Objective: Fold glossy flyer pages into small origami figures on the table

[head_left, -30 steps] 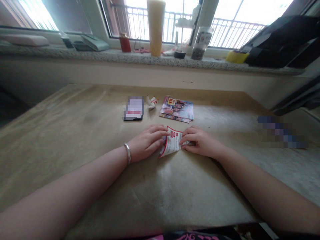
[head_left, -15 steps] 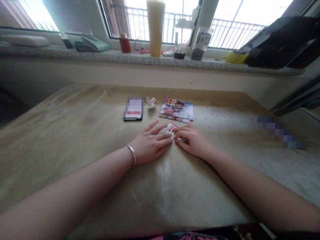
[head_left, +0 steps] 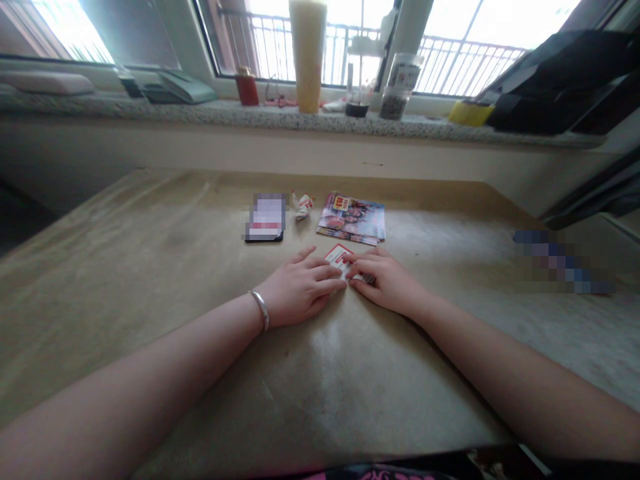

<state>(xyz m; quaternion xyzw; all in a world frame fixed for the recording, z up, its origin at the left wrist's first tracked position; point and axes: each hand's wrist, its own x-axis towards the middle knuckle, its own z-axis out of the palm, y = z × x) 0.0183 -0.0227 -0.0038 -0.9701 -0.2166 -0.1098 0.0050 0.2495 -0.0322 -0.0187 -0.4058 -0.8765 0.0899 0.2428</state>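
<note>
A small white-and-red printed paper [head_left: 337, 256] lies flat on the tan table [head_left: 150, 267], mostly covered by my hands. My left hand [head_left: 299, 291], with a silver bracelet on its wrist, rests on the paper's left side with its fingers stretched flat. Pressing on the paper's right side is my right hand [head_left: 383, 280], its fingers bent and close together. The fingertips of both hands meet over the paper.
Behind my hands lie a stack of colourful leaflets [head_left: 353, 218], a crumpled paper scrap [head_left: 302, 205] and a dark phone [head_left: 265, 218]. A blurred object [head_left: 560, 261] sits at the right. The windowsill [head_left: 200, 113] holds a tall yellow cup [head_left: 307, 53], jars and a black bag [head_left: 560, 83].
The paper stood partly raised between my hands a second ago; it has been folded down flat, and both hands have closed in over it.
</note>
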